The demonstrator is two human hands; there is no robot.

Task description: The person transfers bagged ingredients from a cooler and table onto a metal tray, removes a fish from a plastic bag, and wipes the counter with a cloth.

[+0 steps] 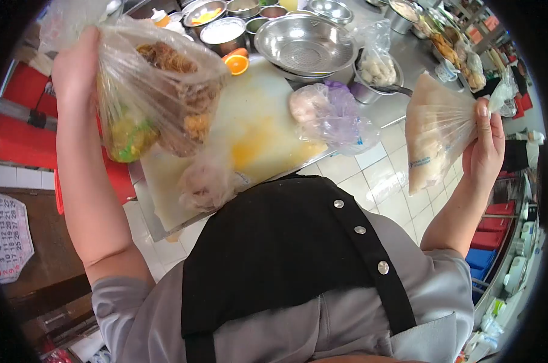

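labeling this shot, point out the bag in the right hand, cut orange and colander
Bag (434,136) in the right hand (488,142), head view: middle of its filled part.
Cut orange (237,65), head view: its cut face.
Colander (308,54), head view: its perforated bottom.

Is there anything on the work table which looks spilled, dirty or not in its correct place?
Yes: an orange-yellow smear on the pale board, with a smaller patch near its edge. They stand out against the light surface and may be spilled liquid, though I cannot tell which.
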